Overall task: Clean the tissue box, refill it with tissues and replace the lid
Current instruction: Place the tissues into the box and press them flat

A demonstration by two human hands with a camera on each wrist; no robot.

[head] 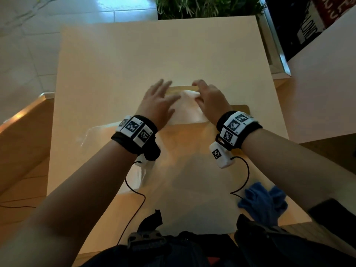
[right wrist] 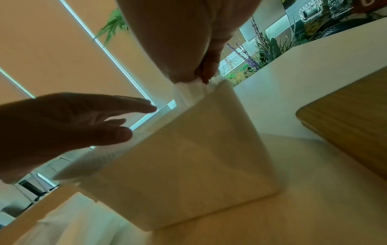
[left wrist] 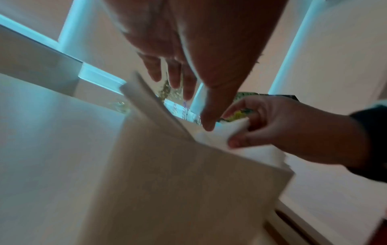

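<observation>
The tissue box point(head: 181, 88) stands mid-table, its pale wall filling the wrist views point(left wrist: 188, 182) point(right wrist: 199, 157). A white stack of tissues point(head: 188, 108) sits in its open top. My right hand point(head: 200, 91) pinches the far end of the stack point(right wrist: 192, 87) between thumb and fingers point(left wrist: 236, 142). My left hand point(head: 163, 89) hovers over the box's left end with straight, spread fingers point(right wrist: 125, 106), holding nothing. The wooden lid point(head: 240, 108) lies flat on the table just right of the box point(right wrist: 345, 124).
A crumpled blue cloth point(head: 264, 201) lies near the table's front right. Clear plastic wrapping point(head: 92, 133) lies left of my left wrist, and more white tissue material point(head: 140, 174) below it. A plant point(head: 202, 6) stands beyond the far edge.
</observation>
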